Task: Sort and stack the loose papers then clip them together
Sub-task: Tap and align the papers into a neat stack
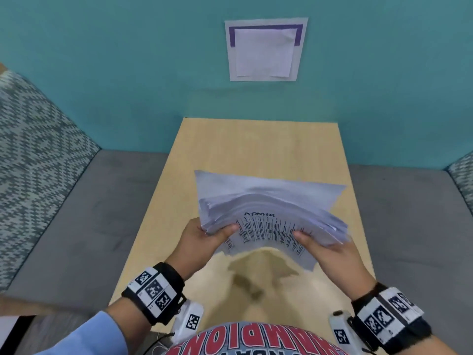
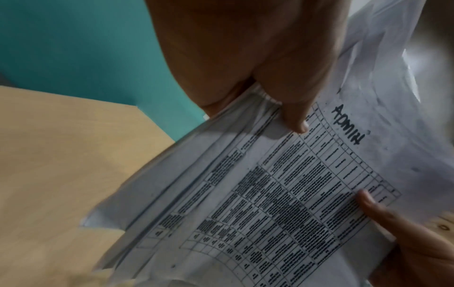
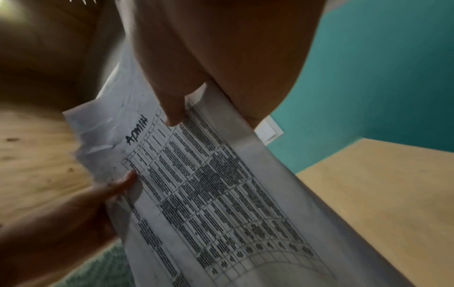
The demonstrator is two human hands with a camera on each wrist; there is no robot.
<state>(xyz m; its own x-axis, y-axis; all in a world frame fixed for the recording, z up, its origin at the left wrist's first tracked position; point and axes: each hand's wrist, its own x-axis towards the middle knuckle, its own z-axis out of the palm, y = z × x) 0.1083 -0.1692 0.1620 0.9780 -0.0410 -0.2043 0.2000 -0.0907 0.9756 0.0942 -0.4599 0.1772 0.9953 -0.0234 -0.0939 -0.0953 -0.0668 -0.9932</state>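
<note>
From the head view, both hands have the stack of papers (image 1: 271, 213) up off the wooden table (image 1: 256, 144). The left hand (image 1: 204, 242) pinches the stack's left end, thumb on top, and the right hand (image 1: 330, 249) does the same at the right end, with the other fingers tucked underneath (can't see them). The stack's long axis runs left to right between the thumbs, its middle bowed upward, the far edges fanned toward the teal wall (image 1: 128, 73).

Left wrist view: the left thumb (image 2: 294, 116) presses on the printed table sheet just beside the handwritten "ADMIN" (image 2: 349, 126), and the right thumb (image 2: 373, 205) is on the other end.

Right wrist view: same grip mirrored, with the right thumb (image 3: 172, 110) on top and the sheet (image 3: 221, 194) sloping away below it.
</note>
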